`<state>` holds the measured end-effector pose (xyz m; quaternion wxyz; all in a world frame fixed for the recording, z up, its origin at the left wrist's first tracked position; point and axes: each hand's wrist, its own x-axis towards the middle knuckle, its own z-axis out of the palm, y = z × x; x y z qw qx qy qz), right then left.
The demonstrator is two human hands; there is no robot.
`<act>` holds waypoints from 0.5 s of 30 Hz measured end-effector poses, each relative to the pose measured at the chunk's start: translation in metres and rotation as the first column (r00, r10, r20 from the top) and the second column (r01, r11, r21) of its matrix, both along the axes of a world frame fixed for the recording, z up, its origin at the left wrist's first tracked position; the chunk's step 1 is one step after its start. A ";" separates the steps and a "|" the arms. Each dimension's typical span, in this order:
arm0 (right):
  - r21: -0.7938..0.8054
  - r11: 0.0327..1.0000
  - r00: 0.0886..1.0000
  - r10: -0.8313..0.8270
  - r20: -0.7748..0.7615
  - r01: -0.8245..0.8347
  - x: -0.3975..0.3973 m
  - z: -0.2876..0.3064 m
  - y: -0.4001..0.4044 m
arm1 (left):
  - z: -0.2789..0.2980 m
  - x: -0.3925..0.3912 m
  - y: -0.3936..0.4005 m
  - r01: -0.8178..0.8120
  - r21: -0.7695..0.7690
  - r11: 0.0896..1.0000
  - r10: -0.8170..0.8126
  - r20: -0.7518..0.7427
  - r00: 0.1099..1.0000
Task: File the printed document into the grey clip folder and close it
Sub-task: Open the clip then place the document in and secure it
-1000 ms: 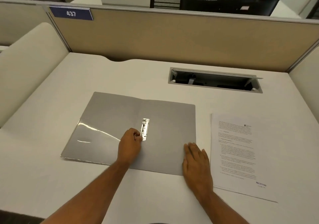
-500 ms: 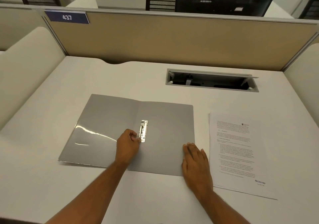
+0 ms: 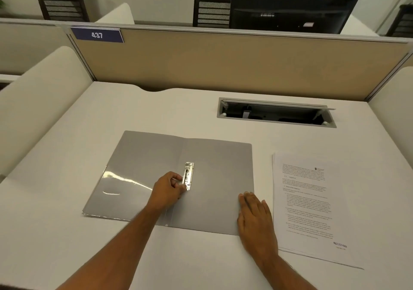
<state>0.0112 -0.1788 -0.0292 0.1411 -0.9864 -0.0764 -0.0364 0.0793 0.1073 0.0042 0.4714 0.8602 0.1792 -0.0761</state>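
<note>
The left hand is curled, thumb and fingertips pinched together; the right hand lies flat, palm down, fingers extended

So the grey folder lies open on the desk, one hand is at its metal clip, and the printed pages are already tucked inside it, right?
Not quite. In the head view the printed document lies on the desk, right of the open grey folder, not inside it. The left hand is at the metal clip.

left hand pinches clip; right hand flattens folder.
</note>
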 end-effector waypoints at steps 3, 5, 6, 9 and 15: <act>0.020 1.000 1.000 -0.005 0.003 0.005 0.001 -0.001 0.000 | 0.001 0.000 0.003 -0.012 -0.068 0.998 0.010 -0.018 1.000; 0.019 1.000 1.000 -0.003 0.001 0.003 0.001 -0.001 0.000 | 0.001 0.000 0.006 0.000 -0.075 0.997 -0.002 -0.025 1.000; 0.014 1.000 1.000 0.002 -0.001 -0.002 0.001 -0.001 0.000 | 0.001 -0.001 0.006 0.006 -0.057 0.998 -0.008 -0.022 1.000; 0.005 1.000 1.000 0.007 -0.010 -0.007 0.001 -0.001 -0.001 | 0.000 -0.003 0.005 0.005 -0.010 1.000 -0.005 -0.007 1.000; -0.014 1.000 1.000 0.007 -0.024 -0.007 0.001 0.000 0.000 | 0.001 0.001 0.006 0.041 -0.011 0.999 -0.041 -0.012 0.999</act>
